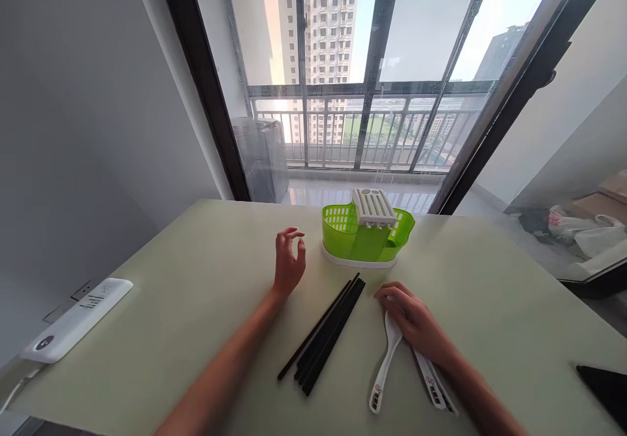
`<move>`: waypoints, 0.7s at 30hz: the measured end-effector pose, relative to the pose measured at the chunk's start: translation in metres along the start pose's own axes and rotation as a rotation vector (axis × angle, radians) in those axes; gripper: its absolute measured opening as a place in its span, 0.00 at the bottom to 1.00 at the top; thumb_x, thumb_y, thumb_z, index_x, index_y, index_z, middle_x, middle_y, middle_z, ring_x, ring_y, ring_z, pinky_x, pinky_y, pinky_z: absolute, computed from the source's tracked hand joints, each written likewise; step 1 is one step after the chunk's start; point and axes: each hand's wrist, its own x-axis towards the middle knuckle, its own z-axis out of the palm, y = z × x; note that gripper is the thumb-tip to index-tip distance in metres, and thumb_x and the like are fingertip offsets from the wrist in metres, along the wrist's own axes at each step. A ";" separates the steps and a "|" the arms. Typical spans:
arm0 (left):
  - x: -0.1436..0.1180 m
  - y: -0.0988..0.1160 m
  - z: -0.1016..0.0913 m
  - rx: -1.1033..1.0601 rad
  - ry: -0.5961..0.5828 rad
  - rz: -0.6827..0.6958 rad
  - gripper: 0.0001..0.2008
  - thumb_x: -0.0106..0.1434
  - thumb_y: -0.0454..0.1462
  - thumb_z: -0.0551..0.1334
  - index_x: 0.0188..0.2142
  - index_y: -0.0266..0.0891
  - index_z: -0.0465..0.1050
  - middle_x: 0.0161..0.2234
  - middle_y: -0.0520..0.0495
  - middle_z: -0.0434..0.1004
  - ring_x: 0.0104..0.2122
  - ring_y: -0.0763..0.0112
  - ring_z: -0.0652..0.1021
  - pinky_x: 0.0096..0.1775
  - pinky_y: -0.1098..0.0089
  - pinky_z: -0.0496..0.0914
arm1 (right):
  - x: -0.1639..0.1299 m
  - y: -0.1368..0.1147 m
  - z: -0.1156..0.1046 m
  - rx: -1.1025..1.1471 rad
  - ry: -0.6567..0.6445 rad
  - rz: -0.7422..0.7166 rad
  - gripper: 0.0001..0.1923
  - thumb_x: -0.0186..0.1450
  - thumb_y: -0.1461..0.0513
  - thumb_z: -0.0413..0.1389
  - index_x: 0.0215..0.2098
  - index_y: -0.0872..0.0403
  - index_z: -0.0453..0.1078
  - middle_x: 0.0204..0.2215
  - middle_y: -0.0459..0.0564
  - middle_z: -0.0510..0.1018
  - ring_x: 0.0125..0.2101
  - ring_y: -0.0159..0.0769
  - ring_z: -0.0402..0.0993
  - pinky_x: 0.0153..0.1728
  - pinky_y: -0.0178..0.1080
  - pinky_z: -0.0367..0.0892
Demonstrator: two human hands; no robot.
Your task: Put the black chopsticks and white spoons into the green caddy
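Right hand (pixel 414 322): palm down, fingers (pixel 389 292) bent and spread over the bowl ends of the white soup spoons (pixel 386 367); they press on the spoons rather than close round them. Two or three spoons lie under the hand; the exact count cannot be told. The clearest one runs its long axis from the bowl under the fingertips back toward the near edge of the table (pixel 490 292), the handle slanting a little leftward, with a red and black mark at the handle end. The others stretch toward the near right, partly hidden under the wrist.

Left hand (pixel 289 263): raised just above the tabletop, fingers loosely curled, thumb and forefinger almost pinched, holding nothing.

Between the hands lies a bundle of black chopsticks (pixel 326 331), flat on the table, long axis diagonal: far ends pointing toward the green cutlery drainer (pixel 365 233), near ends toward the near left.

The drainer stands near the far edge, with a white slotted insert and white base tray.

White power strip (pixel 76 318) at the left edge. Dark flat object (pixel 605 384) at the near right corner.
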 end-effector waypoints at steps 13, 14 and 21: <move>0.001 -0.027 -0.016 -0.095 -0.116 -0.341 0.11 0.64 0.39 0.56 0.38 0.39 0.77 0.42 0.43 0.82 0.41 0.61 0.81 0.41 0.64 0.74 | 0.002 -0.005 -0.006 -0.064 -0.002 -0.002 0.09 0.74 0.55 0.51 0.47 0.48 0.71 0.49 0.54 0.76 0.50 0.43 0.74 0.51 0.43 0.70; 0.001 -0.026 -0.016 -0.091 -0.121 -0.342 0.11 0.64 0.39 0.56 0.38 0.39 0.77 0.41 0.43 0.82 0.40 0.62 0.80 0.40 0.64 0.73 | 0.002 -0.006 -0.008 -0.092 -0.004 -0.006 0.10 0.74 0.56 0.51 0.48 0.48 0.70 0.50 0.53 0.76 0.50 0.42 0.75 0.52 0.43 0.71; -0.002 -0.025 -0.015 -0.076 -0.136 -0.342 0.11 0.64 0.37 0.56 0.38 0.39 0.78 0.41 0.44 0.81 0.38 0.64 0.80 0.42 0.65 0.73 | 0.020 -0.034 -0.023 -0.360 -0.053 -0.189 0.12 0.74 0.60 0.53 0.55 0.44 0.69 0.52 0.51 0.75 0.52 0.40 0.74 0.52 0.43 0.70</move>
